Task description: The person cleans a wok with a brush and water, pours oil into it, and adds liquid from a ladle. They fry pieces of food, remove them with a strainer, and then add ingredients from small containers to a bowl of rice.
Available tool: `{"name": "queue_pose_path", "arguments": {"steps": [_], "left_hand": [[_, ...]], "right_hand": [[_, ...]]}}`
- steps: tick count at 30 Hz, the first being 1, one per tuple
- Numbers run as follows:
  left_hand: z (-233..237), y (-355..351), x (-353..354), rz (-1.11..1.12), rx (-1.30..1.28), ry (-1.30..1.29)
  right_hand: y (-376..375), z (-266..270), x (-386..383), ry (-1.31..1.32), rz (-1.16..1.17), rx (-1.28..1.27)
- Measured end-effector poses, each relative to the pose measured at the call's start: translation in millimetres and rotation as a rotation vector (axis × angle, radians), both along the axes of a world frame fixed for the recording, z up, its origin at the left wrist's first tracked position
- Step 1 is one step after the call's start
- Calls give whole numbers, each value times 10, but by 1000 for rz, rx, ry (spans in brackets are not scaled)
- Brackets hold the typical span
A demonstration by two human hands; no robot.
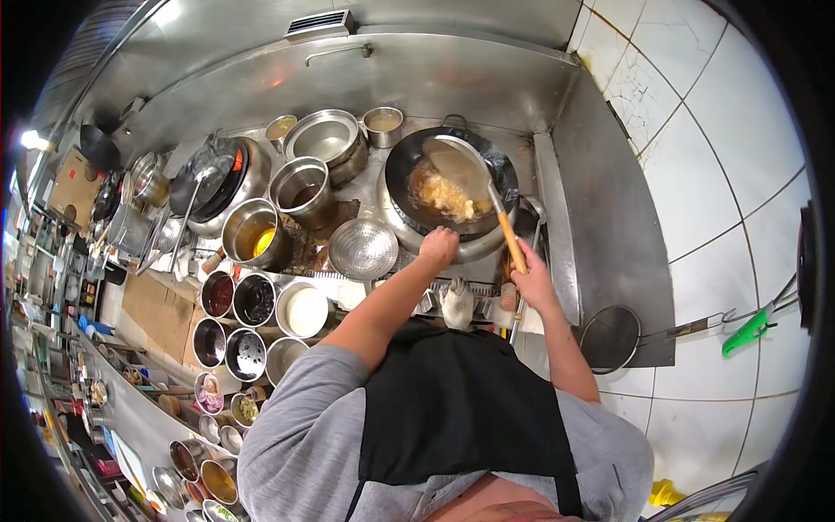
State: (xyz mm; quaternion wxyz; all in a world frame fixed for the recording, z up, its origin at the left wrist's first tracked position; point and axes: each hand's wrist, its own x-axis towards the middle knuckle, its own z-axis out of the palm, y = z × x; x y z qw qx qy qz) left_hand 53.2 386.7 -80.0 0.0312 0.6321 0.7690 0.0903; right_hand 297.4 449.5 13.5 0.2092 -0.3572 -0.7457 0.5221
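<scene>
My right hand [532, 280] is closed around the wooden handle of a large round strainer [471, 150]. The strainer's wide metal head is tilted over the far side of a black wok [404, 178]. Pale golden pieces of food [445, 198] lie in bubbling brownish liquid in the wok, beside the strainer head. At the wok's near rim, my left hand [440, 247] is closed with its fingers curled. What those fingers grip, if anything, is hidden. To the left of this hand sits a perforated metal bowl [364, 250].
Metal pots [303, 193] and a second wok [217, 178] stand to the left. Several sauce containers [255, 298] line the near-left counter. A folded cloth [457, 303] lies at the stove's front edge. A mesh strainer [609, 337] hangs by the tiled wall at right.
</scene>
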Motion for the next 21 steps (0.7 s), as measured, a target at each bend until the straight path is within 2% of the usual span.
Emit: {"name": "queue_pose_path", "arguments": {"steps": [3,5,7,8,9,10,12,13,14,15,16,18,21], "left_hand": [[-91,96,-38,61,-148,-66],[-89,59,8,76,-118,-127],[-6,-28,70,101,-78,-183],[6,-192,196,10,267,-112],[53,-357,302,-89,608,-32],[149,-543,352,-90,604,-25],[297,-987,373,-131,348,-405],[265,-1139,340,-130,342,-405],[238,-1285,302,-8,237,-586],[226,-1398,251,117,130,-763],[276,-1484,210,121,128,-763],[369,-1635,150,250,107,-817],[312,-1734,39,291,134,-822]], "right_hand": [[364,-80,-118,3,-60,127],[675,-269,-183,-9,-82,297],[809,-370,-195,-8,-121,322],[863,-419,-218,-7,-163,341],[935,-568,-209,-1,-165,500],[861,-495,-206,7,-167,496],[584,-204,-158,-21,-197,-196],[540,-259,-155,33,-205,-274],[536,-343,-169,32,-203,-280],[532,-428,-195,157,-159,-521],[515,-465,-218,284,-111,-760],[421,-570,-284,345,-89,-852],[375,-646,-390,463,40,-1123]]}}
